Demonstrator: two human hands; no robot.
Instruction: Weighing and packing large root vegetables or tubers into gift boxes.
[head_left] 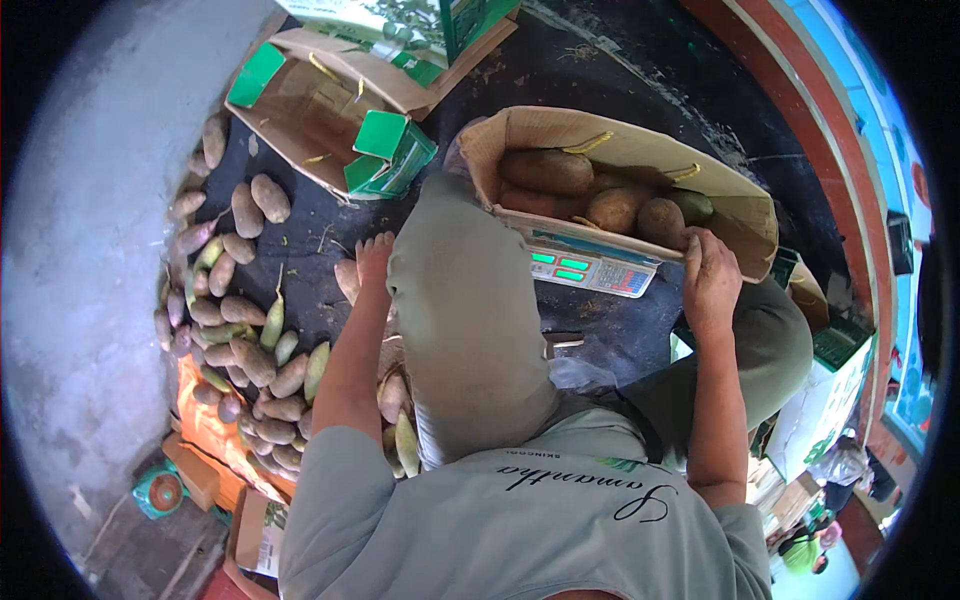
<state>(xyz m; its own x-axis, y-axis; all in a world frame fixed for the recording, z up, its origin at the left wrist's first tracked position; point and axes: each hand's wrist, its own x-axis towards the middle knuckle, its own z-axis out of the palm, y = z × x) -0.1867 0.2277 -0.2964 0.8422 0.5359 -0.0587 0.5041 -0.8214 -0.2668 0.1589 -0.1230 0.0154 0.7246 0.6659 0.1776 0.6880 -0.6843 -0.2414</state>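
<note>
An open cardboard box [550,130] with yellow cord handles stands on a digital scale [600,274] with lit green displays. Inside it lie several large brown root vegetables [547,172], one of them greenish. My right hand [712,275] is closed over the box's near wall, toward its right end, with the fingertips at the inner side. Beside my left knee is my left hand [375,258], its short-looking fingers apart and nothing visible in them. A pale brown root vegetable [347,280] lies just left of that hand's wrist.
A heap of brown, green and purplish roots [255,362] spreads over the dark ground sheet and an orange sheet [205,428] at left. Another open green-and-brown carton [300,110] stands at the far left. Green crates [842,343] and a white box [822,410] stand at right.
</note>
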